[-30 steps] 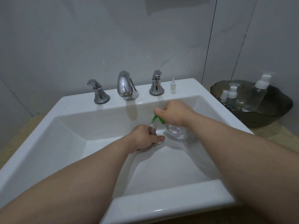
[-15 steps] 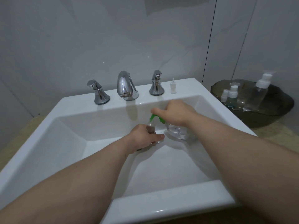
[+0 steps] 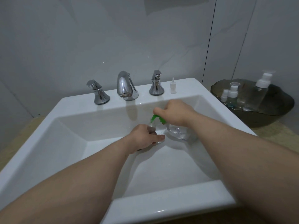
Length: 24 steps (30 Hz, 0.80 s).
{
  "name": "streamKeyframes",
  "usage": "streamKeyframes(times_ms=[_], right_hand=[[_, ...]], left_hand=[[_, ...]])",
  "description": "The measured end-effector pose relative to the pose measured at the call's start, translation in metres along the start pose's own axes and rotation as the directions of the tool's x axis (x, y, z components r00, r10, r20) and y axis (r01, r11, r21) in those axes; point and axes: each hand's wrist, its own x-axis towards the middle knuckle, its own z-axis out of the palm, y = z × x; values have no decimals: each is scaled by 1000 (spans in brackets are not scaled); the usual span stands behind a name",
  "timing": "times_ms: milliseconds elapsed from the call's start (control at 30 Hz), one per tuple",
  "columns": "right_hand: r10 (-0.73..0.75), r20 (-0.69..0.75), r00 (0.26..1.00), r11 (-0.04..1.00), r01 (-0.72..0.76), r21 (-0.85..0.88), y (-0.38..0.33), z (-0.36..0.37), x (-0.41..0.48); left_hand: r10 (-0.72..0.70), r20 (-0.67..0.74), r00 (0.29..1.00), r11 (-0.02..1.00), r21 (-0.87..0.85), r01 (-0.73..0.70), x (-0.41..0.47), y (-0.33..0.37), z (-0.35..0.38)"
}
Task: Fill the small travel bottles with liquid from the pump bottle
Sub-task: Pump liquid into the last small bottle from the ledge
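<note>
Inside the white sink (image 3: pixel 103 159), my left hand (image 3: pixel 144 137) grips a small clear travel bottle (image 3: pixel 152 128), mouth up. My right hand (image 3: pixel 174 113) rests curled on top of the green pump head (image 3: pixel 156 119) of a clear round pump bottle (image 3: pixel 178 131) that stands in the basin. The green spout points down at the small bottle's mouth. Most of the small bottle is hidden by my fingers. A small white cap (image 3: pixel 172 86) stands on the sink ledge.
A chrome faucet (image 3: pixel 126 86) with two handles (image 3: pixel 97 94) (image 3: pixel 156 85) lines the back ledge. At the right, a dark bowl (image 3: pixel 267 113) holds several clear bottles with white pump tops (image 3: pixel 262 88). A grey wall stands behind.
My right hand has dipped slightly on the green pump head and then held there. My left hand and the small bottle have stayed in place.
</note>
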Motion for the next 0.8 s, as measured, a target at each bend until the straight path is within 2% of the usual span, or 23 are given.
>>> streamKeyframes(times_ms=[800], right_hand=[[-11,-53,999,1000,12,22,-4,1,-4]], left_hand=[[-4,39,999,996,-87,7,2,-2,0]])
